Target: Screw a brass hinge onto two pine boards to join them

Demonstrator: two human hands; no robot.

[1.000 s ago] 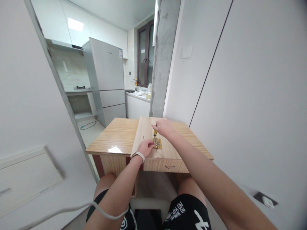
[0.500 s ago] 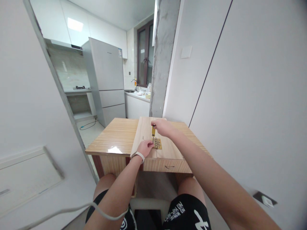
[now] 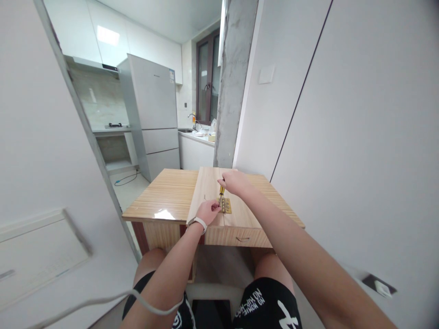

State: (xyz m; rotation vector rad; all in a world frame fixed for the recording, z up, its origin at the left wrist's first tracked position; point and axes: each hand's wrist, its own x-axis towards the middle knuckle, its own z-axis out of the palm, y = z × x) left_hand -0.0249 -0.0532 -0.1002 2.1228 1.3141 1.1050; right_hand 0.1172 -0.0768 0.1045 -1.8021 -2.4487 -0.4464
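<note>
My right hand is closed round the handle of a yellow and black screwdriver. Its shaft slants down to the left side of a brass-coloured hinge. The hinge lies across the seam between two pale wooden boards on the desk. My left hand, with a white-banded watch on the wrist, rests on the left board beside the hinge. Its thumb and fingertips are pinched together near the screwdriver's tip; anything between them is too small to make out.
Under the boards stands a wood-grain desk with a drawer at the front. A small dark piece lies on the left board. A pale cable crosses my left arm. A white wall rises at the right.
My right hand has shifted slightly to the right, and the screwdriver, nearly upright before, now leans with its handle to the right. My left hand stays at the hinge.
</note>
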